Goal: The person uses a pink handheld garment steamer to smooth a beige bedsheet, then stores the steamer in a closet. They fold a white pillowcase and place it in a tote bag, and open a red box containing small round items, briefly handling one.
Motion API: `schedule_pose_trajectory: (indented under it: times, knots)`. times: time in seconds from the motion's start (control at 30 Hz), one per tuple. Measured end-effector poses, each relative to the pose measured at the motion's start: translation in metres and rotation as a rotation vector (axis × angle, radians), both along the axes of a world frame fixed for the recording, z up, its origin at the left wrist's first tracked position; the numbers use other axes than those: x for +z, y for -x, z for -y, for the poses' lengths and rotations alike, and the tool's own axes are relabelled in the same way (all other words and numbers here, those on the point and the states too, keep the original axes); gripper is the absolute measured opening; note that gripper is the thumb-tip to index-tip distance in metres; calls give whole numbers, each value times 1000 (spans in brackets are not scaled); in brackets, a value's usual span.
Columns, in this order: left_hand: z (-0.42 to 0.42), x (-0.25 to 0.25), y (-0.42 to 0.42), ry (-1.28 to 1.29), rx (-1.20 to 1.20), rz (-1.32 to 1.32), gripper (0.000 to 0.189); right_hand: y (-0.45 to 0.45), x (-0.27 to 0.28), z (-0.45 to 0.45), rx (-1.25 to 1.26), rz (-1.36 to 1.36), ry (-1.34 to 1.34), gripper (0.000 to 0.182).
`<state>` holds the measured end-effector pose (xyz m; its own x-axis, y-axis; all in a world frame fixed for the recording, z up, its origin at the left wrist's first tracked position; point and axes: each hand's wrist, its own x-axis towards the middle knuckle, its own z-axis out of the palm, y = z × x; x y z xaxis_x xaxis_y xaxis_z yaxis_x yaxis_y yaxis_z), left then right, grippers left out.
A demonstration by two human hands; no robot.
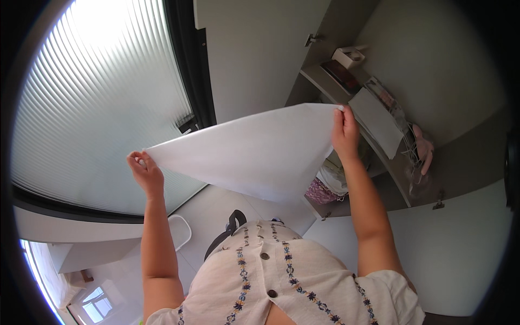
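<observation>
A white cloth [252, 150] is stretched in the air between my two hands, its top edge taut and slanting up to the right. My left hand [147, 172] pinches one corner, in front of a ribbed glass panel. At the other end, my right hand [346, 132] grips the upper right corner, close to the cabinet shelf. The lower part of the cloth hangs in a loose point over the floor. Part of the cabinet behind it is hidden.
An open cabinet on the right has a shelf [371, 140] with a white box [348, 57], a dark red flat item [341, 76], white sheet [377, 122], cables and a pink item [423, 148]. Below lies purple patterned fabric [321, 191]. Ribbed glass [97, 122] stands left; cabinet doors stand open.
</observation>
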<state>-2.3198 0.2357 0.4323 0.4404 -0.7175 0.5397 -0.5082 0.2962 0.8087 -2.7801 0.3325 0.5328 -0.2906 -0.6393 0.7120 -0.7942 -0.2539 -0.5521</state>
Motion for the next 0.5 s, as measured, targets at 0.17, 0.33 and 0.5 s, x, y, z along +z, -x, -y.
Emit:
schedule_pose_trajectory:
  times: [0.17, 0.33, 0.5]
  knots:
    - [-2, 58, 20, -176, -42, 208, 30, 0, 29, 10, 86, -42, 44, 13]
    - [-81, 160, 146, 41, -672, 412, 91, -67, 43, 9, 546, -93, 56, 13]
    - [-72, 156, 153, -251, -830, 308, 13, -62, 69, -20, 760, 53, -266, 31]
